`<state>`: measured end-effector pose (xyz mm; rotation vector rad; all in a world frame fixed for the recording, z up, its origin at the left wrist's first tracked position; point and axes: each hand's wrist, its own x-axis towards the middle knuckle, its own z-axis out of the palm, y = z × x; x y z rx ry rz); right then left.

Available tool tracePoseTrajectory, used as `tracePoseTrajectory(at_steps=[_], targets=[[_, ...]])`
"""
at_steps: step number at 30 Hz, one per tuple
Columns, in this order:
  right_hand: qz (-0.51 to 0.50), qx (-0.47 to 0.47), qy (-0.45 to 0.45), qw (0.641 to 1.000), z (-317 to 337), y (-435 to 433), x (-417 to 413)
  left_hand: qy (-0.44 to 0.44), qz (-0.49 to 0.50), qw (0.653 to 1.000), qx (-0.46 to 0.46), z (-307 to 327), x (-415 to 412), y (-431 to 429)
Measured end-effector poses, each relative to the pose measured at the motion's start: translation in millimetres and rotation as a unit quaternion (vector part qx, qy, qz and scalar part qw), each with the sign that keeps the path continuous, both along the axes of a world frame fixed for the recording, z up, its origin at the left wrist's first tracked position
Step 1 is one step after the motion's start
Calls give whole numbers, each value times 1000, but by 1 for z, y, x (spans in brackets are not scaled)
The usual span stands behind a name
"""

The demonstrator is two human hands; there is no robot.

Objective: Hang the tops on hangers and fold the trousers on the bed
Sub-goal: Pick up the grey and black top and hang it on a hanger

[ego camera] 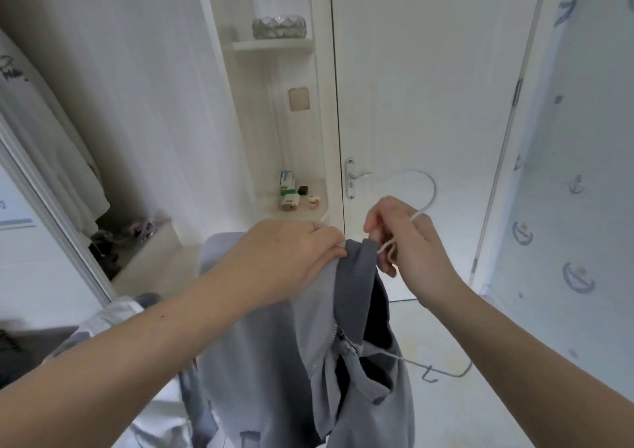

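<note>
**A:** Both hands are up in mid-frame. The left hand [288,252] has its fingers curled over the shoulder seam of the grey top [274,361], pinching the cloth right at the darker collar [356,286].

**B:** And the right hand [408,238], at 3 o'clock from that collar, is closed round the neck of a white wire hanger [419,212]. The hook curls off toward 1 o'clock, in front of the door [429,87].

**A:** Where's the top sitting?

**B:** It's in the air, draped down from the collar toward 6 o'clock, zip partly open. One hanger arm pokes out of the neck opening at 5 o'clock, so it looks only partly threaded.

**A:** How will it handle?

**B:** It's soft and floppy, and probably light. It has no shape of its own, so it will likely slide off that thin, smooth wire unless both shoulders seat. The collar and shoulder seam seem the best places to hold, since the fabric there is doubled and firmer.

**A:** And the arms?

**B:** Both forearms come in from 7 and 5 o'clock and meet at the collar. The left wrist is arched over the cloth, and the right wrist is cocked with its knuckles toward the door.
</note>
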<state>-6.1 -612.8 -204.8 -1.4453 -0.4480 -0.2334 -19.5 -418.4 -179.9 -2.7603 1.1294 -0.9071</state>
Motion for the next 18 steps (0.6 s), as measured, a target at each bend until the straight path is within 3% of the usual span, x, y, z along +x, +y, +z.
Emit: tracePoseTrajectory(at_steps=[4, 6, 9, 11, 18], targets=[[-168, -97, -109, 975, -66, -17, -20, 103, 102, 984, -102, -52, -8, 13], [-189, -141, -129, 963, -101, -19, -36, 137, 122, 964, -191, -73, -14, 19], [-59, -225, -41, 972, -142, -5, -56, 122, 127, 927, -330, -103, -32, 21], [57, -281, 18, 958, -163, 9, -65, 129, 133, 900, -394, -119, -44, 19], [182, -335, 110, 918, -202, 19, -72, 164, 159, 879, -419, -141, -72, 32]])
